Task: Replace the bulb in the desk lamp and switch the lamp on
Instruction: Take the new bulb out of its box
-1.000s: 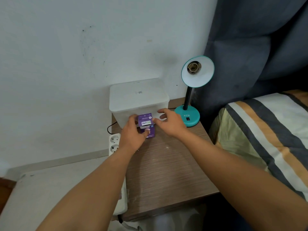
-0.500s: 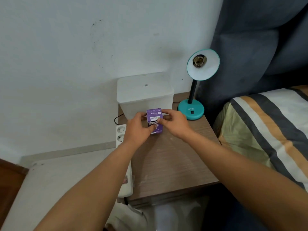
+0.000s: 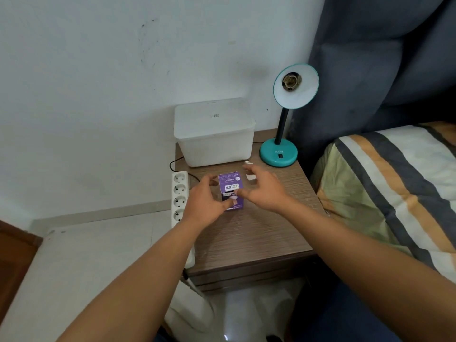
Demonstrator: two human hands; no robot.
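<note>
Item, bedside table (image 3: 259,238): wood-grain top, wall on its far side, striped bedding (image 3: 394,193) to the right.

Item, desk lamp (image 3: 283,119): teal base at the far right corner, shade tilted towards us, socket (image 3: 292,81) bare, no bulb fitted. We see a dark switch on the base.

Item, purple bulb box (image 3: 230,193): upright near the middle of the table, printing upside down to us. We cannot tell whether its flaps are open.

Item, loose bulb (image 3: 249,172): white, lying on the table between the box and the lamp base, partly hidden by fingers. We judge it the old one.

Item, left hand (image 3: 204,203): fingers curled round the left side of the box, thumb on its near face; we read this as a light hold.

Item, right hand (image 3: 264,191): spread open, thumb touching the box's right face, fingers hovering over the loose bulb, gripping nothing.

Item, white lidded tub (image 3: 214,134), far left of the table; power strip (image 3: 180,196) along the left edge, a dark cord running behind.

Stage, in our judgement: socket emptied, new bulb not yet unpacked.

Hazards we note:
- the loose bulb may roll off the table if the right hand brushes it
- the box may tip, since only fingertips steady it
- old and new bulbs may be confused once both lie out
- we cannot tell whether the lamp is plugged in; fitting a bulb into a live socket risks a shock
</note>
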